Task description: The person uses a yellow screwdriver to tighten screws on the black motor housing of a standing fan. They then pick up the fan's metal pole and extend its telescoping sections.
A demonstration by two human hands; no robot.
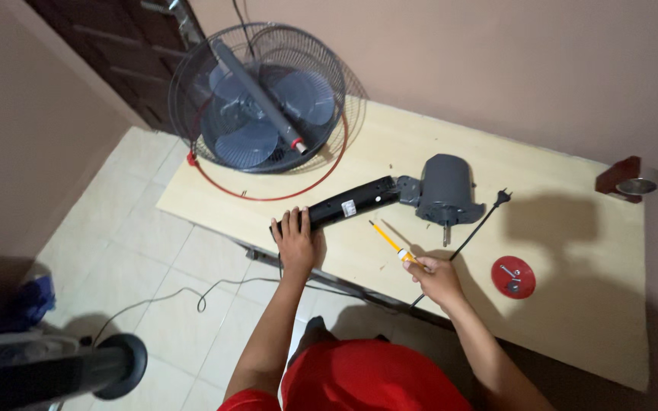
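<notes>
While the fan guard [264, 103] with its grey blades [257, 114] and a grey tube [257, 91] laid across it sits at the far left corner of the bench [573, 320], ringed by a loose red rim band [268, 194], the left hand [296, 243] lies flat, fingers spread and not closed round anything, on the near end of the black neck piece [340, 205]. That end hangs just at the bench's front edge, so the press looks meant to keep it from shifting. Along the neck, at its far end, the grey motor housing [443, 190] lies on its side near the middle of the bench with its shaft pointing toward the front edge (handy for reaching). The right hand [436, 278] is clamped on the yellow screwdriver [390, 242], tip angled up toward the neck. A black power cord [474, 232] runs past that hand, its plug resting beside the motor. Further right, a red round cap [513, 276] holds small loose fasteners, likely to stop them rolling away. At the far right corner sits a tape roll [637, 183].
</notes>
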